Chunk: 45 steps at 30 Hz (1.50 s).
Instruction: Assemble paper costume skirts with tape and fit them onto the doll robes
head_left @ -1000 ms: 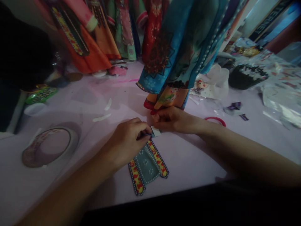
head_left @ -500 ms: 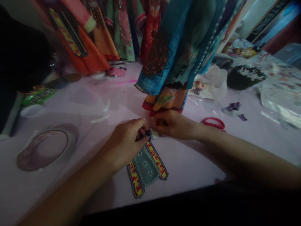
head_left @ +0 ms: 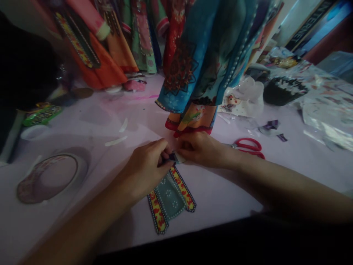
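Observation:
A small decorated fabric piece [head_left: 171, 198], grey-green in the middle with yellow-and-red side bands and white dotted edges, lies on the pale table [head_left: 209, 195]. My left hand [head_left: 150, 162] is closed in a pinch on the dark top end of this piece. Close beside it my right hand [head_left: 200, 148] has its fingers curled together by a small whitish strip [head_left: 179, 158]; what its fingertips grip is too small to make out. Just behind my hands stands a figure in a blue dress [head_left: 190, 73] with an orange, red-edged hem.
Red-handled scissors [head_left: 249, 145] lie partly behind my right forearm. A tape roll [head_left: 49, 178] sits at the left, near a green packet [head_left: 42, 115]. More dressed figures [head_left: 96, 62] stand behind; a dark bowl [head_left: 284, 90] and plastic sheets [head_left: 328, 99] are at the right.
The view has shifted slightly, and more of the scissors shows beside my right forearm. My hands keep nearly the same pose over the fabric piece.

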Tool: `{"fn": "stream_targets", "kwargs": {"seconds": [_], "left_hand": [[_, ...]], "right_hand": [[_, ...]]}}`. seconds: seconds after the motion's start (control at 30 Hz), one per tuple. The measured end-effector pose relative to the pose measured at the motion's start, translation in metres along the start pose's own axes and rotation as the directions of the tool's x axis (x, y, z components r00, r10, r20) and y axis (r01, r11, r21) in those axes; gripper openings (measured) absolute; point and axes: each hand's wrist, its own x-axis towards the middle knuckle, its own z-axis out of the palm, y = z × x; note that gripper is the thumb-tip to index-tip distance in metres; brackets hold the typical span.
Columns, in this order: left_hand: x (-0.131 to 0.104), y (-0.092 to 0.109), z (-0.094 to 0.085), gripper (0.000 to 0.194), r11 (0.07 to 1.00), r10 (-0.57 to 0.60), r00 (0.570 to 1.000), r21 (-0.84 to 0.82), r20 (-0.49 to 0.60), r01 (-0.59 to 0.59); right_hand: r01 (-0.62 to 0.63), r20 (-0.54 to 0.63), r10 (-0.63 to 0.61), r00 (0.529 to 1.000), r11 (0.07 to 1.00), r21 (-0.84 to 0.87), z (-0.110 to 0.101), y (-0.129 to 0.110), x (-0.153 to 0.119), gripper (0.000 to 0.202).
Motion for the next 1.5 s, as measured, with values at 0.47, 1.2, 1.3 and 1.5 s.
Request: {"fn": "stream_targets", "kwargs": {"seconds": [0.47, 1.2, 1.3, 1.5], "left_hand": [[0.000, -0.011, 0.003, 0.015, 0.973, 0.226, 0.974, 0.046, 0.009, -0.226], [0.000, -0.013, 0.004, 0.015, 0.925, 0.344, 0.939, 0.182, -0.020, -0.334], [-0.001, -0.011, 0.004, 0.017, 0.926, 0.335, 0.942, 0.195, -0.030, -0.323], [-0.003, -0.013, 0.010, 0.024, 0.895, 0.374, 0.926, 0.243, 0.052, -0.375]], "right_hand": [[0.097, -0.116, -0.103, 0.988, 0.994, -0.053, 0.010, 0.008, -0.001, 0.010], [0.029, 0.009, -0.033, 0.999, 0.961, 0.277, 0.001, 0.012, -0.009, 0.025], [0.083, -0.078, -0.074, 0.994, 0.988, 0.127, 0.001, 0.010, -0.008, 0.022], [0.199, -0.142, -0.207, 0.968, 0.978, -0.070, 0.005, 0.006, -0.010, 0.024]]}}
